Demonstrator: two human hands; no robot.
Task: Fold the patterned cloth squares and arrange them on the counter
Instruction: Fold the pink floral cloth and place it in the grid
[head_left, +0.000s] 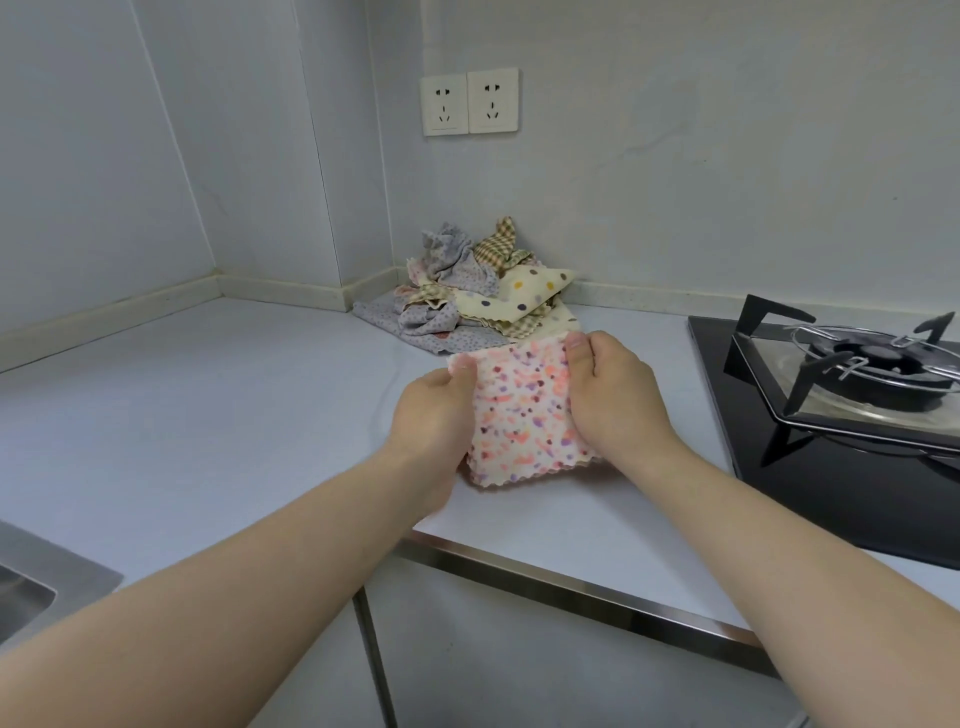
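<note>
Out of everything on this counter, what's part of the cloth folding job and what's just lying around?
Part of the job: pink speckled cloth, pinched by left hand and right hand; crumpled cloth pile; counter.
Just lying about: gas stove; wall sockets; sink.

The counter (197, 415) lies bare on its left half, from the sink (36, 592) at the front-left edge back to the wall. A cloth pile (467, 296) blocks the back corner. The hob (810, 493), with its raised pan stand (769, 436), fills the right edge, with a narrow bare strip between pile and hob. The left hand (436, 415) and right hand (613, 400) grip a pink cloth (524, 421) mid-counter, near the front edge.
</note>
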